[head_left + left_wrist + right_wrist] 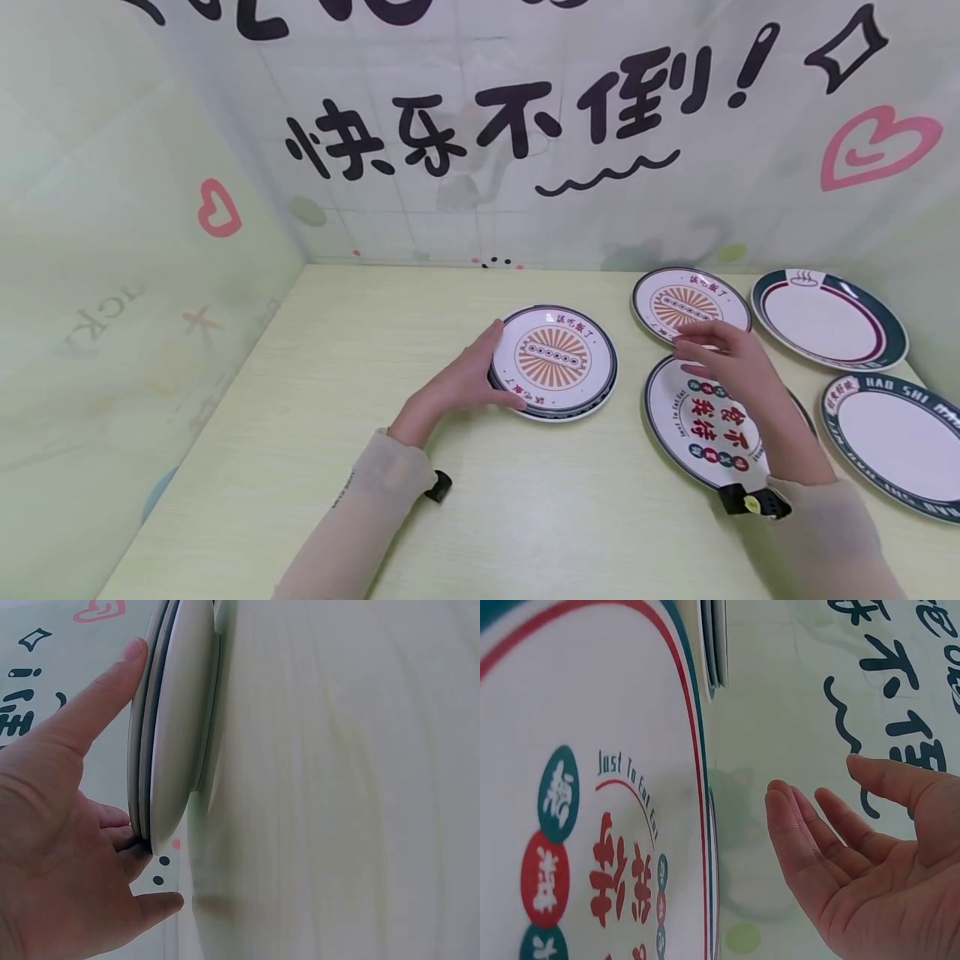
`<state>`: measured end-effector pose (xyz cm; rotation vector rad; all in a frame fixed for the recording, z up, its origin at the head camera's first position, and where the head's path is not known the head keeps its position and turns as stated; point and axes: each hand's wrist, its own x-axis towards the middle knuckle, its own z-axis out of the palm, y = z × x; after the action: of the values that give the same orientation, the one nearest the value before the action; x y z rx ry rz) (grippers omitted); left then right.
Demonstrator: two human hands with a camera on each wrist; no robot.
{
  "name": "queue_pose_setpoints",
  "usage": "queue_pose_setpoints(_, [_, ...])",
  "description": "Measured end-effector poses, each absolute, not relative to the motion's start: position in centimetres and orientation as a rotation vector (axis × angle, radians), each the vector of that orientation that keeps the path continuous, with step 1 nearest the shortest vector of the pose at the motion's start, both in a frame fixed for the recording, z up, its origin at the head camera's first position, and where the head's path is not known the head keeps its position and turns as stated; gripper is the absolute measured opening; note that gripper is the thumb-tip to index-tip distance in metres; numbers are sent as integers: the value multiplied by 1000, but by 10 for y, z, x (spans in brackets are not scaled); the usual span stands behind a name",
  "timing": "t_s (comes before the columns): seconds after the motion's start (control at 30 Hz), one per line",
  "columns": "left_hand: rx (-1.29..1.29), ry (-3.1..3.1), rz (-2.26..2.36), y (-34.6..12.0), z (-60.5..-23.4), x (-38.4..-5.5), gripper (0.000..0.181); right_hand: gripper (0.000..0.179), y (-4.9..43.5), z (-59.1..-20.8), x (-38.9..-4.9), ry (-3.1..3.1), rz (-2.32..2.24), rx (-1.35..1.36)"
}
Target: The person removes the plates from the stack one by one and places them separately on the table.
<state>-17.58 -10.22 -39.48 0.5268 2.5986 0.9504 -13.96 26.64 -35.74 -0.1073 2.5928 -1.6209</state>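
"該吃飯了" plate stack (555, 362) is gripped by left hand (472, 375), right hand (723, 358) is held relaxed near "Just To Eat" plate (716, 425), "HAO SHI" plate (900, 442) set alongside.

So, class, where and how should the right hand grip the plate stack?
Grip the plate stack by its right rim, from the right, probably hooking underneath: the left hand holds the left side, and the bottom plate flares clear of the table.
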Motion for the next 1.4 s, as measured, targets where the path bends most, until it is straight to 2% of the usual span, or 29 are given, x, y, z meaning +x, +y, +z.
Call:
queue_pose_setpoints(0.33, [524, 2598, 947, -101, -395, -176, 132, 52, 245, -360, -138, 2529, -1717, -123])
queue_pose_setpoints(0.67, [534, 2597, 947, -100, -396, -176, 132, 53, 223, -364, -140, 2560, -1617, -107])
queue_pose_setpoints(1.0, [532, 2594, 960, -99, -397, -176, 132, 73, 205, -375, -146, 2401, -1616, -122])
queue_pose_setpoints(1.4, [553, 2599, 977, -101, -399, -177, 127, 86, 195, -389, -156, 2390, -1539, -184])
